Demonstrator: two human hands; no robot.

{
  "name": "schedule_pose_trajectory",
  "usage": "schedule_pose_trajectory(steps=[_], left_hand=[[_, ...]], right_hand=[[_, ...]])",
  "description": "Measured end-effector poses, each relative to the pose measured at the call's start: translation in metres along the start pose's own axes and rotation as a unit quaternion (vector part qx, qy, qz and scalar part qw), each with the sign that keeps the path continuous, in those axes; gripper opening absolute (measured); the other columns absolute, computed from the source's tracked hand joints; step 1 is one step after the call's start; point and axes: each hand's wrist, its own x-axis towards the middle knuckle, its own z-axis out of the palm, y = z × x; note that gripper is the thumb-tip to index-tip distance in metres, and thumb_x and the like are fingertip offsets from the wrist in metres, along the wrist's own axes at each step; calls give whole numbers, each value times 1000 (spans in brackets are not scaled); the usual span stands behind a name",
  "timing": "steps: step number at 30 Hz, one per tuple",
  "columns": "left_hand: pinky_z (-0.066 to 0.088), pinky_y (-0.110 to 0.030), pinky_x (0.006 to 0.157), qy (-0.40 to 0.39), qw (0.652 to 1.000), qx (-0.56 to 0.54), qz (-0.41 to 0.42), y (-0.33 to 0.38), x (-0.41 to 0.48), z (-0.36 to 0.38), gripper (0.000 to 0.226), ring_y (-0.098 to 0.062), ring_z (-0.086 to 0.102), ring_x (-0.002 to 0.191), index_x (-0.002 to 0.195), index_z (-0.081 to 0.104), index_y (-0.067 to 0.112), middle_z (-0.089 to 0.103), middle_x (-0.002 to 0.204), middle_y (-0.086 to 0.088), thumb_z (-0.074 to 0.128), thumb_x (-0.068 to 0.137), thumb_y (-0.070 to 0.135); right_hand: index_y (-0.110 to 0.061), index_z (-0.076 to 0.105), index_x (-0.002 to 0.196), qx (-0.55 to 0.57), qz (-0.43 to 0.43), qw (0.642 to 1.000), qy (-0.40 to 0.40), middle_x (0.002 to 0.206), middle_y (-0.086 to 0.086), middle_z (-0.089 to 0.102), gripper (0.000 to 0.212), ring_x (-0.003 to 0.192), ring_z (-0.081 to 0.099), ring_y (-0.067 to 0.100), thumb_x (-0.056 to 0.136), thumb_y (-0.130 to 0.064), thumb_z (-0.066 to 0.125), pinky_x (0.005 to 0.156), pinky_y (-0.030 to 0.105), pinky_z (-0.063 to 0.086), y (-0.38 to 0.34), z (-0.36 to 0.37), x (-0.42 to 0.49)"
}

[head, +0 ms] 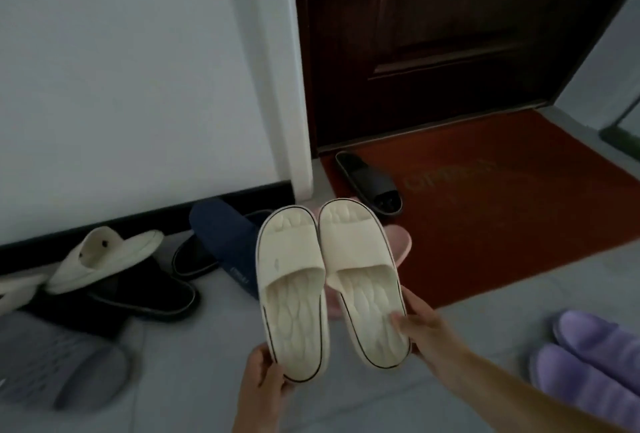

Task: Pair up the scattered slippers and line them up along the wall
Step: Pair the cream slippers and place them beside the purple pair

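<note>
L hand (266,384) + R hand (424,327) each grip one heel of cream slide pair (294,294), side by side above floor, not at wall yet. Slipper pile (138,290) by baseboard (138,220) + black slide (370,183) on doormat (519,207) unsorted.

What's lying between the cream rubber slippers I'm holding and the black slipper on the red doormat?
A pink slipper, partly hidden behind the held cream pair, shown in the head view.
</note>
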Motion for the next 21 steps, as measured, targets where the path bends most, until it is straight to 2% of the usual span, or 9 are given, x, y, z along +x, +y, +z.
schedule_pose_trajectory(steps=[3, 6, 8, 10, 11, 12, 14, 17, 21], left_hand=[[54, -30, 55, -14, 998, 42, -47, -35, -45, -11, 21, -26, 56, 74, 100, 53, 3, 59, 87, -16, 40, 91, -12], [51, -37, 73, -14, 989, 127, -77, -71, -81, -11, 14, -31, 60, 79, 101, 57, 2, 65, 87, -15, 49, 91, -3], [43, -31, 92, 9, 976, 196, -91, -81, -89, -13, 24, -35, 58, 105, 117, 53, -3, 64, 116, -10, 44, 96, 3], [30, -23, 108, 22, 948, 295, -113, -85, -91, -14, 40, -34, 44, 129, 138, 30, -8, 37, 145, -4, 30, 101, 8], [33, -24, 107, -68, 936, 327, -112, -84, -95, -14, 42, -34, 49, 123, 137, 33, -6, 40, 144, -10, 34, 100, 14], [40, -28, 101, -81, 926, 340, -141, -87, -96, -18, 38, -33, 56, 114, 126, 47, -5, 54, 133, -16, 42, 97, 19], [47, -34, 90, -102, 895, 403, -159, -85, -99, -21, 30, -31, 61, 107, 105, 59, 1, 64, 106, -17, 51, 90, 25], [45, -33, 90, -105, 873, 460, -125, -69, -89, -22, 26, -32, 54, 112, 98, 57, 2, 59, 109, -19, 55, 84, 24], [37, -31, 96, -51, 910, 410, 29, -38, -64, -20, 40, -30, 44, 116, 102, 52, 0, 52, 115, -18, 63, 77, 28]], right_hand=[[-36, 61, 112, -11, 65, 998, -6, 98, 3, 74, 38, 85, 68, 20, 89, -7, 57, 68, 30, 51, 38, -9, -32], [-34, 61, 113, -39, 126, 991, -12, 98, 4, 74, 37, 85, 68, 23, 87, -7, 59, 71, 30, 51, 79, -20, -56], [-28, 62, 113, -53, 155, 986, -5, 87, -3, 76, 37, 73, 71, 13, 87, -2, 59, 58, 23, 53, 98, -24, -67], [-17, 62, 119, -125, 153, 980, 13, 73, -10, 74, 40, 58, 66, 1, 86, 5, 58, 50, 12, 49, 112, -22, -69], [-9, 60, 122, -181, 138, 973, 35, 65, -13, 69, 42, 51, 61, -6, 84, 9, 57, 49, 6, 45, 117, -21, -67], [-5, 61, 120, -233, 120, 963, 58, 59, -14, 65, 41, 48, 57, -8, 83, 11, 56, 50, 5, 43, 119, -21, -61], [-14, 69, 103, -352, 94, 928, 77, 65, -4, 61, 29, 65, 61, 4, 83, 0, 55, 65, 20, 50, 112, -14, -47], [-21, 59, 108, -444, 66, 888, 98, 97, 9, 59, 26, 100, 57, 28, 82, -18, 57, 82, 33, 45, 93, -3, -29], [-22, 50, 118, -436, -40, 895, 85, 119, 5, 46, 41, 114, 45, 26, 78, -17, 58, 96, 37, 41, 73, 22, -13]])
